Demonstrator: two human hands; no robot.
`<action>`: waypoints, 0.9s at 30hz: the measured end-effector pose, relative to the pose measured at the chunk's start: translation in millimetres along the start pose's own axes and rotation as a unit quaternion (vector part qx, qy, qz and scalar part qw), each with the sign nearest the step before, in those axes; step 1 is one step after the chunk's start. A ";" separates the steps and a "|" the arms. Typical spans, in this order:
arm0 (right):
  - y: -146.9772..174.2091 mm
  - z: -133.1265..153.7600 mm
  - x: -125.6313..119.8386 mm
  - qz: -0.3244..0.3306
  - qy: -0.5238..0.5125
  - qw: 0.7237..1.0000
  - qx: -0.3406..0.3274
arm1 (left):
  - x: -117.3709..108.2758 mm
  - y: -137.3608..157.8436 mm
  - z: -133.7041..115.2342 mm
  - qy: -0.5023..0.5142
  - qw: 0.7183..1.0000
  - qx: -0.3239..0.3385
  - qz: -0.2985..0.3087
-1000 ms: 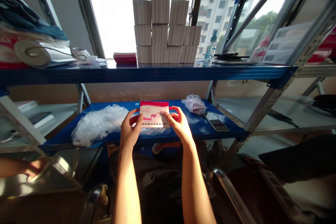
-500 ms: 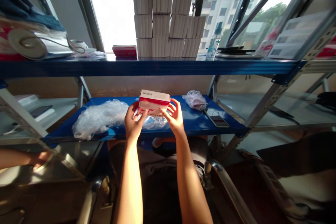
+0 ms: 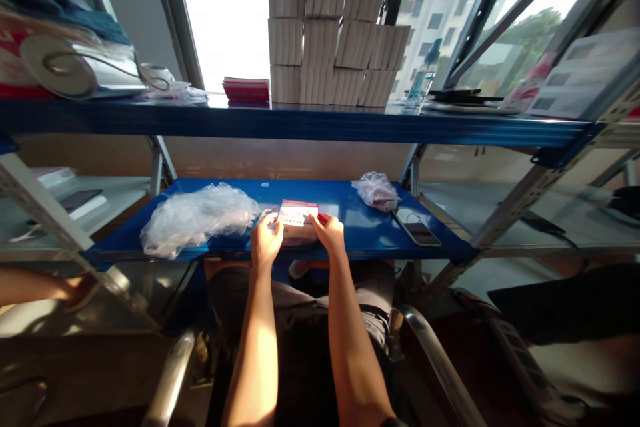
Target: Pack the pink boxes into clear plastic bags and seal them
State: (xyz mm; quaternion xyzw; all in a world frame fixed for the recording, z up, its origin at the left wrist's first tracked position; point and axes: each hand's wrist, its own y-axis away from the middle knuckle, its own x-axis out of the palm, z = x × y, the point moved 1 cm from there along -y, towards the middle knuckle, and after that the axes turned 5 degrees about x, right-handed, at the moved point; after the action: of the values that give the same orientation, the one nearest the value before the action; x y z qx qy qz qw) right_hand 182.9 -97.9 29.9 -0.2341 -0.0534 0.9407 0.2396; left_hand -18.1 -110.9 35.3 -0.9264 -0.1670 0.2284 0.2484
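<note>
Between my two hands is a small red and white cardboard box (image 3: 299,215), held low over the front of the blue shelf (image 3: 330,197). My left hand (image 3: 266,240) is closed on the box's left end, thumb on the upper face. At the right end my right hand (image 3: 329,232) grips it, thumb likewise on top. The fingers under the box are mostly hidden. Left of my left hand lies a heap of clear plastic bags (image 3: 200,219). Whether the box rests on the shelf or on plastic beneath it, I cannot tell.
A bundled plastic bag (image 3: 376,192) and a phone (image 3: 419,230) lie to the right. On the upper shelf (image 3: 310,123) stand stacked pale boxes (image 3: 320,43), a red box pile (image 3: 246,90) and a spray bottle (image 3: 423,77). Metal chair arms (image 3: 173,373) flank my lap.
Both hands have lowered the box toward the blue shelf and tipped it, so a different face with print shows. The view has shifted slightly.
</note>
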 end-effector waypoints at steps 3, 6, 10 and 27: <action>-0.5 -11.1 -11.5 -0.058 0.037 0.998 -0.009 | -12.6 -4.1 7.5 -0.077 0.996 0.017 -0.034; -1.2 -17.7 -16.3 -0.072 0.045 0.996 0.025 | -13.6 -2.9 16.6 -0.118 0.993 0.005 -0.003; -9.3 -15.0 -11.8 -0.033 0.017 0.998 0.044 | 2.7 -1.3 24.3 -0.100 0.995 -0.015 -0.013; -113.4 66.8 -15.2 0.038 -0.036 0.998 -0.015 | 14.3 -133.0 -13.4 -0.099 0.994 0.007 0.045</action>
State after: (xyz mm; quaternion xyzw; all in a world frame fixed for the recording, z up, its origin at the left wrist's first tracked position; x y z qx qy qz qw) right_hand 211.9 -4.6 119.4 -0.2052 -0.0674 0.9562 0.1976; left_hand -25.3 -0.8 112.2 -0.9040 -0.1478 0.3312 0.2264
